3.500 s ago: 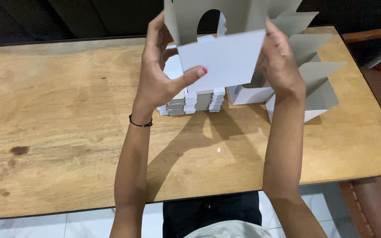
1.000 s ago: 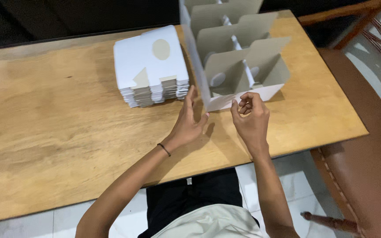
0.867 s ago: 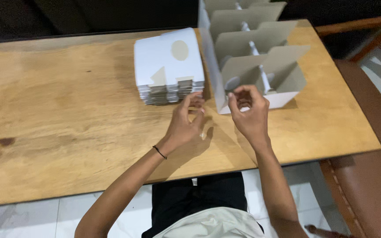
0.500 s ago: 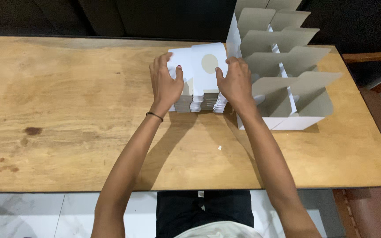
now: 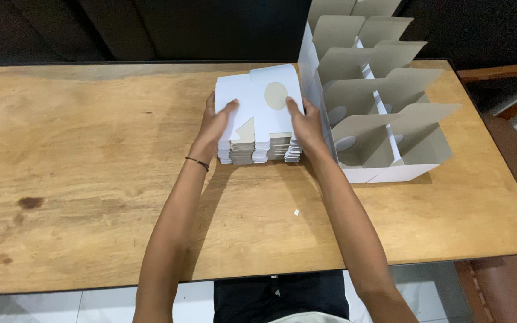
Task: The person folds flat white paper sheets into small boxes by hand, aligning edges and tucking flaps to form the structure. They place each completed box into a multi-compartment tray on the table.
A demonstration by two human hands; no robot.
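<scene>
A stack of flat white cardboard box blanks [image 5: 257,113] lies on the wooden table [image 5: 91,179], its top sheet showing a round hole and a triangular cutout. My left hand [image 5: 215,122] rests on the stack's left side with its fingers on the top sheet. On the stack's right side, my right hand [image 5: 307,124] lies the same way. Both hands touch the top blank at its edges. Right beside the stack stands a row of folded-up open boxes [image 5: 378,107] with grey insides.
A dark wall runs behind the table's far edge. A brown chair [image 5: 510,179] stands at the right end of the table. A small white scrap [image 5: 295,212] lies on the wood near my right forearm.
Both hands left the front of the folded boxes, moved left to the stack of blanks and now rest on its top sheet.
</scene>
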